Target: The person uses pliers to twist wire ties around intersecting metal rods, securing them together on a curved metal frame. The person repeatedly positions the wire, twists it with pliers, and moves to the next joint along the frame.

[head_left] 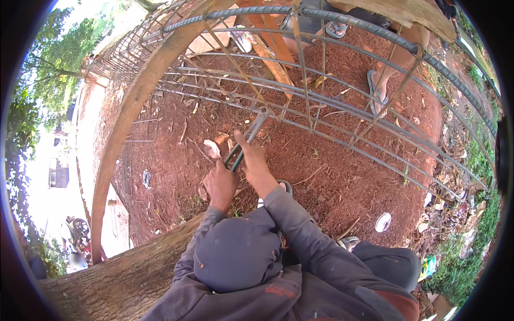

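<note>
A pair of pincers (251, 134) with green handles reaches away from me, its metal jaws against a lower bar of a steel rebar cage (342, 99). My left hand (221, 184) is closed around one handle end. Just right of it, my right hand (254, 160) grips the other handle, thumb or finger raised along the tool. Both forearms are in grey sleeves. Where the jaws meet the bar, a stirrup joins it; any tie wire there is too small to make out.
A curved-looking wooden post (126, 120) stands left of the hands. A thick log (128, 270) lies at lower left. Red soil (316, 182) with dry leaves spreads below the cage. Beyond the bars are another person's sandalled feet (377, 93). A white round lid (383, 222) lies at right.
</note>
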